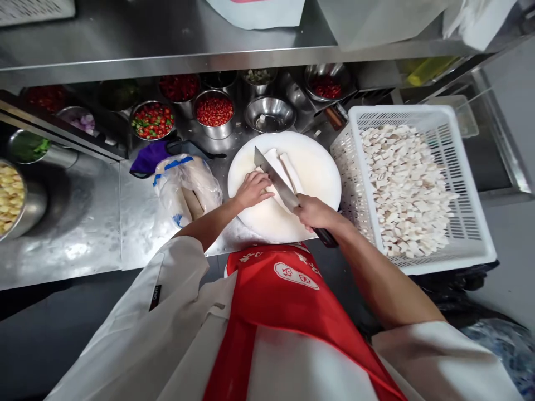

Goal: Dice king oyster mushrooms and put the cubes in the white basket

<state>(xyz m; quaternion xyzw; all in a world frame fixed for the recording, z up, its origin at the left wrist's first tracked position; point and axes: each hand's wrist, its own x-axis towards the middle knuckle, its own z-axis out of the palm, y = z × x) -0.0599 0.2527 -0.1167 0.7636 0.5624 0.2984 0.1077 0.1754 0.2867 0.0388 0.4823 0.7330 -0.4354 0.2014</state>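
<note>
At the centre of the frame the right hand [314, 213] gripped the cleaver [278, 181], its blade angled to the upper left; the left hand [253, 189] pressed down beside that blade, on the round white board [321, 167]; white stalks [288, 170] lay there too; at right, a white basket [470, 211] held cut white pieces [407, 189]; at left, a plastic bag [188, 186] sat near the board.

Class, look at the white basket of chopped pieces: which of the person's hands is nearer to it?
Right. The right hand grips the knife on the side towards the basket; the left hand is farther off, across the blade.
</note>
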